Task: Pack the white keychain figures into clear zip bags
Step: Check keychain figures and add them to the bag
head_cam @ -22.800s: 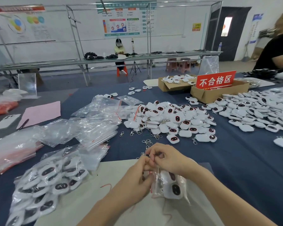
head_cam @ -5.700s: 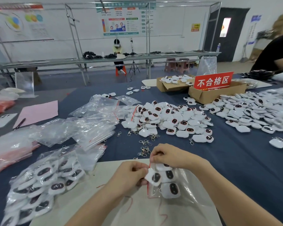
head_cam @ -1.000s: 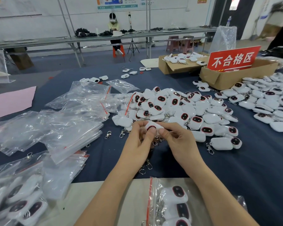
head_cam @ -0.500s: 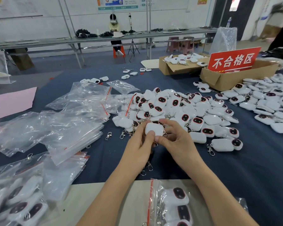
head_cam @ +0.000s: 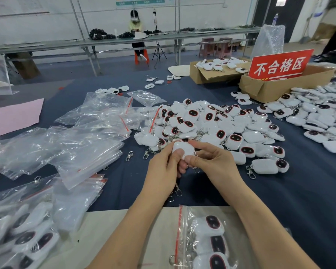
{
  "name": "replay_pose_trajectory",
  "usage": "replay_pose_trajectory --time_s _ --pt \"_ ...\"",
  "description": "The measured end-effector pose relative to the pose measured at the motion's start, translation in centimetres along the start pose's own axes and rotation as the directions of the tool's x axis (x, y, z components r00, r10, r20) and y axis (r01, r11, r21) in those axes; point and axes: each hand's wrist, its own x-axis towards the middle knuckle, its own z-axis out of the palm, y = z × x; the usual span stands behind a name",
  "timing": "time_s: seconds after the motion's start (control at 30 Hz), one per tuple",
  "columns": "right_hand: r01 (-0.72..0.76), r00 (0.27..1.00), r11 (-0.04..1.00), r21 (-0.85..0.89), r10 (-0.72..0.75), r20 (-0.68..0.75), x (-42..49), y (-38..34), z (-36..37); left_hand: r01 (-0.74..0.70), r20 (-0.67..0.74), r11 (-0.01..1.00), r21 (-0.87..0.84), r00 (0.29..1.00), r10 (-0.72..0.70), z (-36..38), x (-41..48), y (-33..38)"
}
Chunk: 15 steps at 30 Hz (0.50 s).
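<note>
My left hand (head_cam: 163,171) and right hand (head_cam: 215,164) meet just above the blue surface (head_cam: 299,200). Both pinch one white keychain figure (head_cam: 182,149) between thumb and curled fingers, its plain back towards me. Just beyond my fingers lies the big pile of loose figures (head_cam: 221,125), some face up and some face down. Nearer me, on a beige board (head_cam: 124,230), a clear zip bag (head_cam: 184,239) lies with figures stacked inside. To my left sits a stack of empty bags (head_cam: 85,148), and at lower left I see filled bags (head_cam: 23,235). Far right, a cardboard box (head_cam: 270,90) carries a red sign (head_cam: 279,65).
</note>
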Motion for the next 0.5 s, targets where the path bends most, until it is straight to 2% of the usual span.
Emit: replay_pose_trajectory --time_s 0.27,0.37,0.5 --pt "-0.003 1.000 0.999 0.034 0.003 -0.021 -0.07 0.11 0.04 0.051 -0.015 0.998 -0.023 0.999 -0.051 -0.02 0.27 -0.12" --pt "0.015 0.999 0.999 -0.040 -0.016 -0.028 0.08 0.34 0.04 0.051 -0.009 0.999 -0.018 0.999 -0.052 0.18 0.30 -0.37" --pt "0.057 0.998 0.989 -0.134 -0.058 -0.001 0.22 0.53 0.16 -0.015 0.033 0.990 0.139 0.999 0.011 0.46 0.22 -0.96"
